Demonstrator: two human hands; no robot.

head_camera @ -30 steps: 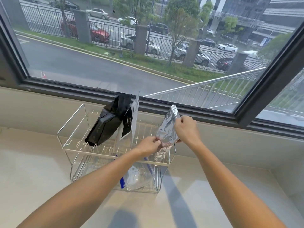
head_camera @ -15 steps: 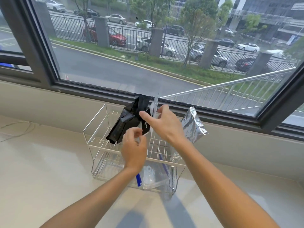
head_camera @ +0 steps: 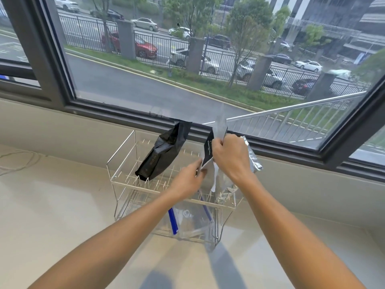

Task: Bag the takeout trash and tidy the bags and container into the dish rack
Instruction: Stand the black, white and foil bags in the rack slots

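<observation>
1. Cable [head_camera: 18,161] — lies on the desk [head_camera: 62,215] at its far left edge, well apart from the work.
2. Dish rack [head_camera: 120,155] — stands near the desk's far edge, under the window [head_camera: 145,90]. A second ago it sat left of centre in the view; the view has since swung left, so it now sits central.
3. Black bag [head_camera: 162,155] — leans tilted in the left end of the rack's upper tier, untouched. Position unchanged from the earlier frames.
4. Clear container [head_camera: 193,220] — rests on the lower tier, a blue strip along its left side. Unchanged.
5. Left hand [head_camera: 187,180] — fingers pinched on the lower edge of the black-and-white pouch [head_camera: 209,151]. A second ago it held the silver pouch.
6. Right hand [head_camera: 231,157] — fingers clenched on the upper part of the same black-and-white pouch, which is now lifted upright at the middle of the upper tier.
7. Silver pouch [head_camera: 253,157] — released, standing in the right end of the upper tier just behind the right hand.
8. Judgement: the silver pouch appears stowed; the step in hand is reseating the black-and-white pouch between the tines. Little seems left.
</observation>
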